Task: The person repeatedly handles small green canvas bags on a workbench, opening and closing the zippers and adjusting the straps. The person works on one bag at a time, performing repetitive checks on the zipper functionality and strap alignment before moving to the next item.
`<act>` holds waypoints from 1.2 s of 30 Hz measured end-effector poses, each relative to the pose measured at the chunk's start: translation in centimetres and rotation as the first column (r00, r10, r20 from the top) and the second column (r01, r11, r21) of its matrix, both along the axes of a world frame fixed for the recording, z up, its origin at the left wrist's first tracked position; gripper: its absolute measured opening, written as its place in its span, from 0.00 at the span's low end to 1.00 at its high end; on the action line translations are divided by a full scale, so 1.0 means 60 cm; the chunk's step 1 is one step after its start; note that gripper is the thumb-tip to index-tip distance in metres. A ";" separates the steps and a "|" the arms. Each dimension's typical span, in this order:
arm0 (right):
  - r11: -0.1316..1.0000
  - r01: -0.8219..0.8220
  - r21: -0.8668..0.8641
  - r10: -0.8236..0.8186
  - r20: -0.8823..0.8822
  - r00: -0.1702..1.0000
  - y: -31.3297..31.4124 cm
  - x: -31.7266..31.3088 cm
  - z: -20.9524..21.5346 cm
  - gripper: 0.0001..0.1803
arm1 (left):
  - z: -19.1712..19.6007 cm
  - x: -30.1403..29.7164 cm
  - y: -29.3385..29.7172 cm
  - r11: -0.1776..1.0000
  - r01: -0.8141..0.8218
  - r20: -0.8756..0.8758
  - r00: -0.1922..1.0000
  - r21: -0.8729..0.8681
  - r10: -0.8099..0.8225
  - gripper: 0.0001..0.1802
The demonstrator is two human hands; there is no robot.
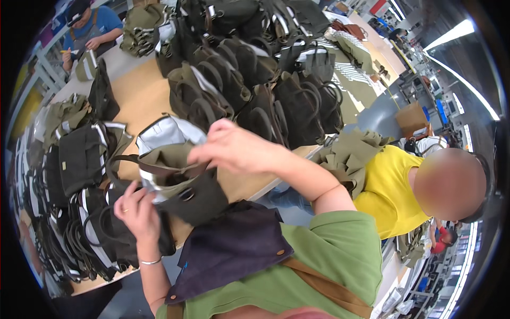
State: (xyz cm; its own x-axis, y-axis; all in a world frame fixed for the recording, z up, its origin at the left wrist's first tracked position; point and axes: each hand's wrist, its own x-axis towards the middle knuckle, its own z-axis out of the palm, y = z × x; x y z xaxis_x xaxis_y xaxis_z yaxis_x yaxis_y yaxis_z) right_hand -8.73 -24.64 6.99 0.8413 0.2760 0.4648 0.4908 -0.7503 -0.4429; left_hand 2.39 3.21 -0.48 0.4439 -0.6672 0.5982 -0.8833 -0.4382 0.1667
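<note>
A dark handbag [199, 203] with an olive lining stands open-mouthed in front of me, tilted slightly, with a metal ring on its side. At its left edge is my left hand [139, 212], fingers bent and closed on the bag near the white-edged rim. My right hand [234, 148] reaches over from the right and pinches the far right part of the rim; motion blurs both hands slightly. A dark strap handle [125, 158] loops out on the left side of the bag. Just behind it lies a white-and-black piece [169, 133].
Dark bags with handles [255, 69] crowd the far side of the table [138, 87]; more bags [82, 159] are stacked at left. A person in blue [103, 24] works at the far left. Close on my right is a person in yellow [390, 186], beside olive fabric pieces [350, 154].
</note>
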 end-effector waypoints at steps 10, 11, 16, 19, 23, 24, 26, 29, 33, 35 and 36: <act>0.979 0.205 0.004 -0.201 -0.171 0.965 -0.064 -0.024 -0.171 0.11 | -0.040 -0.033 -0.031 0.950 0.173 -0.444 0.895 0.260 -0.041 0.11; 0.973 0.232 -0.011 -0.229 -0.218 0.949 -0.062 -0.026 -0.170 0.11 | -0.034 -0.013 -0.037 0.963 0.161 -0.463 0.885 0.214 -0.045 0.12; 0.939 0.329 -0.096 -0.343 -0.228 0.911 -0.014 -0.017 -0.129 0.15 | -0.037 0.043 -0.109 0.874 0.345 -0.545 0.830 0.343 -0.114 0.18; 0.921 0.386 0.049 -0.376 -0.147 0.915 0.036 -0.020 -0.125 0.13 | -0.049 0.059 -0.141 0.787 0.494 -0.679 0.721 0.370 -0.134 0.12; 0.900 0.432 0.056 -0.391 -0.334 0.858 0.098 -0.022 -0.164 0.12 | -0.047 0.049 -0.123 0.896 0.374 -0.696 0.710 0.238 -0.111 0.09; 0.911 0.412 0.039 -0.362 -0.407 0.839 0.095 -0.013 -0.172 0.09 | -0.037 0.031 -0.111 0.923 0.329 -0.663 0.739 0.201 -0.119 0.10; 0.932 0.362 0.000 -0.319 -0.474 0.821 0.086 -0.001 -0.182 0.06 | -0.025 -0.001 -0.086 0.950 0.267 -0.568 0.813 0.160 -0.133 0.12; 0.950 0.306 -0.054 -0.297 -0.443 0.846 0.087 0.008 -0.182 0.03 | -0.045 -0.045 -0.046 0.954 0.251 -0.224 0.951 0.165 -0.211 0.10; 0.961 0.271 -0.050 -0.269 -0.383 0.883 0.093 0.023 -0.186 0.03 | -0.063 -0.073 -0.038 0.973 0.106 -0.037 0.994 0.204 -0.101 0.11; 0.953 0.302 0.018 -0.265 -0.434 0.861 0.087 0.026 -0.196 0.03 | -0.072 -0.076 -0.028 0.995 0.005 0.022 1.000 0.098 -0.007 0.13; 0.935 0.349 0.067 -0.276 -0.481 0.832 0.078 0.025 -0.205 0.04 | -0.083 -0.077 -0.020 0.999 -0.038 0.012 0.999 -0.003 0.038 0.13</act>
State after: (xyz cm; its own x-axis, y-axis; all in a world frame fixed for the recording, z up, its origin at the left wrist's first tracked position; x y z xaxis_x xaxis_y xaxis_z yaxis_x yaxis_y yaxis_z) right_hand -7.23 -19.98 -5.30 0.9967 -0.0784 0.0200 -0.0445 -0.7375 -0.6739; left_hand -2.24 2.03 -5.46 0.4616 -0.6484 0.6053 -0.8680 -0.4711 0.1572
